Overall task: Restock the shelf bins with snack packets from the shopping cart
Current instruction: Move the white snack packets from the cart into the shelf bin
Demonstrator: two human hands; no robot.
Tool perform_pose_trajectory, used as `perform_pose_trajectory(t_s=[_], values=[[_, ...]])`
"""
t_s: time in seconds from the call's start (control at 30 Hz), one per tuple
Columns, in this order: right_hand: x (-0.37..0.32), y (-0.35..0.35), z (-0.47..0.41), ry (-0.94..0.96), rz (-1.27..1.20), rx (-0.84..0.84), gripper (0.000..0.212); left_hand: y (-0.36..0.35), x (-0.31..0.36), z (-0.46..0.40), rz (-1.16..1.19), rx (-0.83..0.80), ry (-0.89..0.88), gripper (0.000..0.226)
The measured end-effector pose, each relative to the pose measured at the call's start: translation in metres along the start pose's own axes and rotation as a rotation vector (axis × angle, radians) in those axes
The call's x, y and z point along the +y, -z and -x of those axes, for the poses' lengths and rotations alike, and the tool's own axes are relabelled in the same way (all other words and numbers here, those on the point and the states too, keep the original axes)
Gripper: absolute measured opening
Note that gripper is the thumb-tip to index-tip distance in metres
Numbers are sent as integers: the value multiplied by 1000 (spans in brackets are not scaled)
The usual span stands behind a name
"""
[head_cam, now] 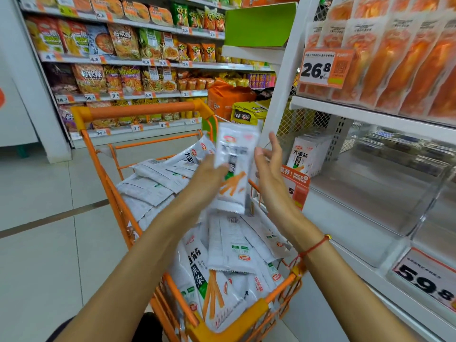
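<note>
Many snack packets [232, 248] in cart [138, 111]

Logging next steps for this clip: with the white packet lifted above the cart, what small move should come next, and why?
Probably carry the white snack packet rightward into the clear shelf bin. The left hand holds it above the orange shopping cart, the right hand is open beside it, and the bin has only a few packets at its back.

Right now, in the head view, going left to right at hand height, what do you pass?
Orange cart frame → left hand → held white snack packet → right hand → orange recommend tag → clear shelf bin.
</note>
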State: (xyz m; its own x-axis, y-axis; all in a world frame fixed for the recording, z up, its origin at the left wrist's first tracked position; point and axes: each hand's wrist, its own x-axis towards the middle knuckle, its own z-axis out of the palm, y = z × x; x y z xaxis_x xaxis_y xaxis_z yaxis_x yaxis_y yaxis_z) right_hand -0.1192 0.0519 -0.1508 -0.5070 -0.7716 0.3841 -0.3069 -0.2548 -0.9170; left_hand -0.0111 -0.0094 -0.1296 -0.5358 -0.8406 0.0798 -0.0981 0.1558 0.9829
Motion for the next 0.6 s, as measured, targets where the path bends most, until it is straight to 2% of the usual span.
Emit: perform_pose_trajectory(t_s=[0.07, 0.13, 0.2, 0.23, 0.27, 0.33, 0.4, 0.43, 0.47, 0.53, 0.6], values=[[-4, 16, 1, 73, 204, -70, 54, 21, 4, -7, 92, 129, 52, 22], [-5, 36, 3, 152, 510, -354, 48, 39, 2, -10, 169, 218, 96, 20], [1, 42, 9, 142, 744, -740, 60, 47, 3, -7, 267, 214, 140, 21], [7, 41, 12, 131, 827, -863, 66, 48, 4, -5, 317, 194, 149, 20], [11, 36, 16, 143, 882, -913, 69, 48, 4, -4, 356, 179, 160, 19], [13, 31, 19, 151, 848, -930, 65, 48, 4, -3, 408, 169, 171, 19], [10, 33, 18, 86, 645, -925, 39, 48, 4, -2, 424, 160, 162, 19], [5, 35, 17, 38, 529, -866, 24, 48, 5, -1, 421, 156, 152, 18], [1, 38, 15, -6, 412, -751, 21, 49, 4, -2, 411, 154, 143, 20], [-7, 45, 10, -86, 211, -527, 35, 49, 3, -3, 375, 153, 150, 27], [-13, 47, 7, -152, 67, -445, 42, 47, 1, -8, 310, 155, 160, 33]])
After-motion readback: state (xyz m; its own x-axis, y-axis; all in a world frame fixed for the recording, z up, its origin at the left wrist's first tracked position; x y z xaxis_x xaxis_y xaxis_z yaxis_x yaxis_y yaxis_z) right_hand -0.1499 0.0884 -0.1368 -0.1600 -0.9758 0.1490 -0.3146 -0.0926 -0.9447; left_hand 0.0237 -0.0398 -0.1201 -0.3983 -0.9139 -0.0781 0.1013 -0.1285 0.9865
